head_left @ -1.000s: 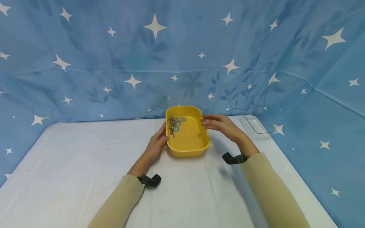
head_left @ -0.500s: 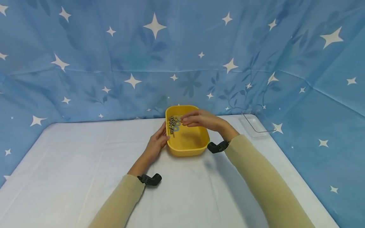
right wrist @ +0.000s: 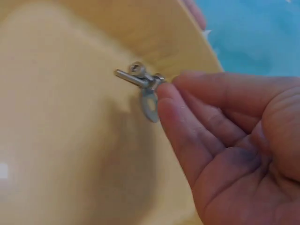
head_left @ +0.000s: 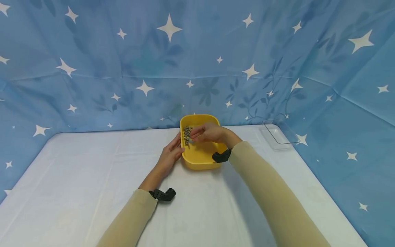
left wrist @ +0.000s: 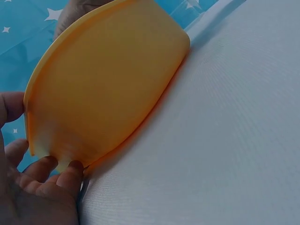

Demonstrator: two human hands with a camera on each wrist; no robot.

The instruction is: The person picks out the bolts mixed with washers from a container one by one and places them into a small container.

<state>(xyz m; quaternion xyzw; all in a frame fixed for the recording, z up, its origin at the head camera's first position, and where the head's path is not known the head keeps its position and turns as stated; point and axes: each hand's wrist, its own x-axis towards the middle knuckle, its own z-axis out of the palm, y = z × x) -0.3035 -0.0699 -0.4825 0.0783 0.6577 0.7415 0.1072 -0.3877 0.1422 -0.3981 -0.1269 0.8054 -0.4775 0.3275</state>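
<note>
A yellow plastic bin [head_left: 200, 166] stands at the far side of the table. My left hand [head_left: 169, 156] holds its left side, with the thumb up at the rim and the other fingertips against the outer wall, as the left wrist view shows. Inside, along the left wall, lies a small heap of metal screws [right wrist: 130, 78] with a flat washer [right wrist: 148, 107]. Over the heap my right hand [head_left: 213, 133] reaches in, its thumb and fingers drawn loosely together. Their tips are right at the screws and washer, and they hide part of the heap.
A clear plastic box [head_left: 279, 140] sits to the right of the bin near the table's edge. White cloth [head_left: 92, 185] covers the table. Behind and to the right hangs a blue curtain [head_left: 123, 61] with white stars.
My right hand has moved left from the bin's right rim, across the bin and down to the heap of screws and washers. My left hand has stayed on the bin's left side.
</note>
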